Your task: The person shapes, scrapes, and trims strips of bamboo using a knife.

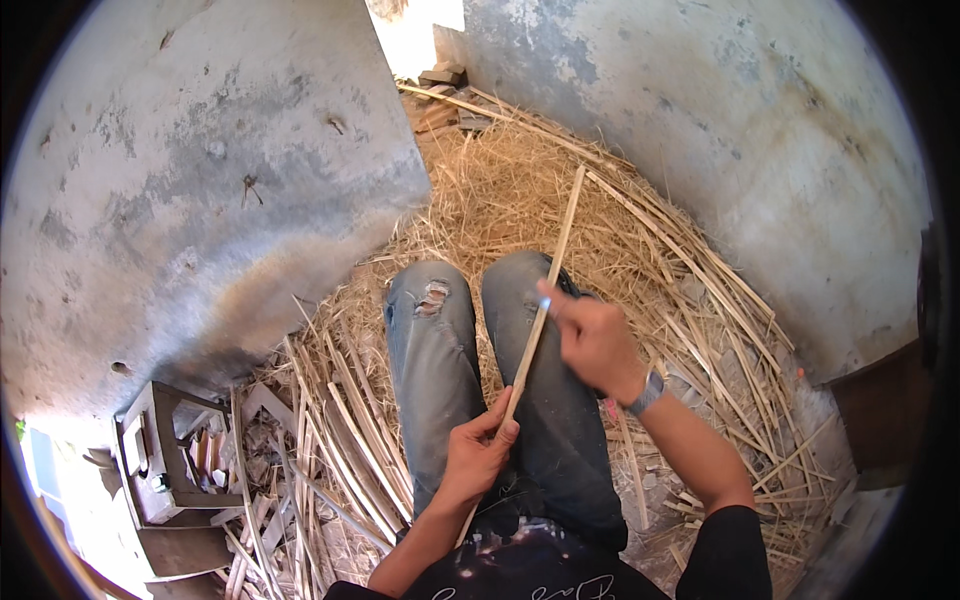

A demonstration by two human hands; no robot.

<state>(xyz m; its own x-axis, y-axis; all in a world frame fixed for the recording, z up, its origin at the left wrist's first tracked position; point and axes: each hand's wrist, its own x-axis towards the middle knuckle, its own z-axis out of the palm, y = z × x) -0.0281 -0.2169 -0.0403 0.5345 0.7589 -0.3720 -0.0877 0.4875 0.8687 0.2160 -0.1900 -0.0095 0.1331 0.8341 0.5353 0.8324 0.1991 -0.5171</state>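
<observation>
A long, flat bamboo strip [563, 232] runs slantwise from my lap up past my right knee. Its lower part is gripped by my left hand [478, 452], fingers and thumb pressed round it above my thighs. My right hand [595, 338], somewhat blurred, is curled beside the middle of the strip, over my right thigh. At its fingertips, against the strip, shows a small bluish-white spot [544, 303]; whether it is a blade or a wrapping I cannot tell. A watch [648, 392] is on my right wrist.
Shavings [510, 185] cover the floor ahead. Long strips [700, 262] lie along the right wall [740, 130]; more strips [350, 430] lie left of my legs. A wooden frame-like box [160, 455] stands at lower left. The left wall [230, 150] ends at a bright opening.
</observation>
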